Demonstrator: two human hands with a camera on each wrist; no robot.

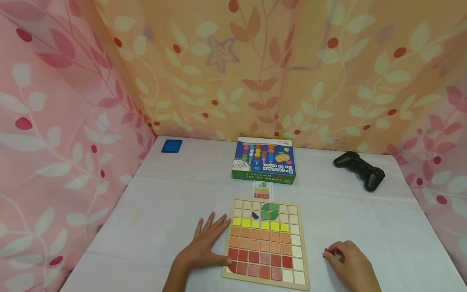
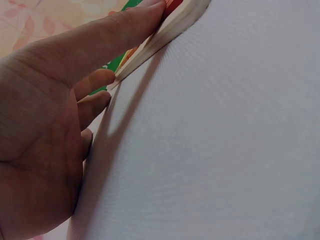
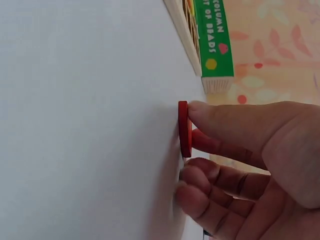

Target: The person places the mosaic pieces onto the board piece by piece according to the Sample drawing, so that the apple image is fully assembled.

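Observation:
A square wooden grid board (image 1: 296,284) lies on the table, filled with rows of red, orange and yellow tiles, plus green tiles (image 1: 270,211) and a small dark blue piece (image 1: 255,215) near its top. Along the bottom right and the right side, pale bare cells show. My left hand (image 1: 206,243) is spread at the board's left edge, its thumb over the lower-left red tiles and its fingertips by the upper edge. Right of the board, my right hand (image 1: 348,259) pinches a small red tile (image 3: 184,129) between thumb and index finger, low over the white cloth.
Behind the board lies a pattern card (image 1: 263,190), and beyond it a bead-set box (image 1: 263,160). A black game controller (image 1: 359,170) rests at the back right, a blue square case (image 1: 171,146) at the back left. Patterned curtains (image 1: 204,73) hang around the table.

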